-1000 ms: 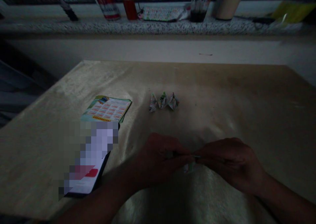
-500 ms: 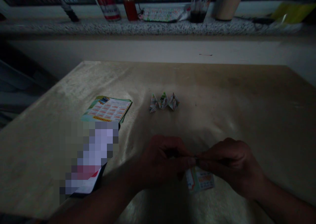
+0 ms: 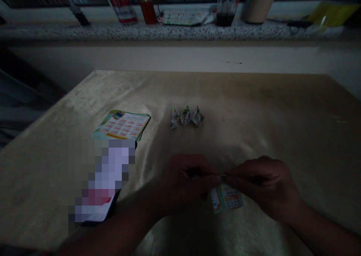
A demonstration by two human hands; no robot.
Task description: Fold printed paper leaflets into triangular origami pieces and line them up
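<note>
A small printed paper sheet (image 3: 229, 201), white, green and orange, hangs below my fingertips. My left hand (image 3: 187, 180) is closed, thumb and forefinger pinching its upper edge. My right hand (image 3: 265, 184) pinches the same edge just to the right, with the fingertips of both hands almost meeting. The fingers cover the top of the sheet, so its fold there is hard to make out. Farther back on the table stand three small pointed shapes of folded printed paper (image 3: 186, 116), side by side.
At the left lies a stack of printed sheets (image 3: 124, 124), with a phone (image 3: 98, 212), its screen blurred out, in front. Behind the table (image 3: 267, 94), a granite sill (image 3: 175, 32) carries a red can (image 3: 122, 3), a red jar (image 3: 148, 10) and a cup of dark liquid (image 3: 225, 17).
The sheet and both hands' fingertips have shifted slightly up and to the left. A narrow gap has opened between the two sets of fingertips. The pinches are kept.
</note>
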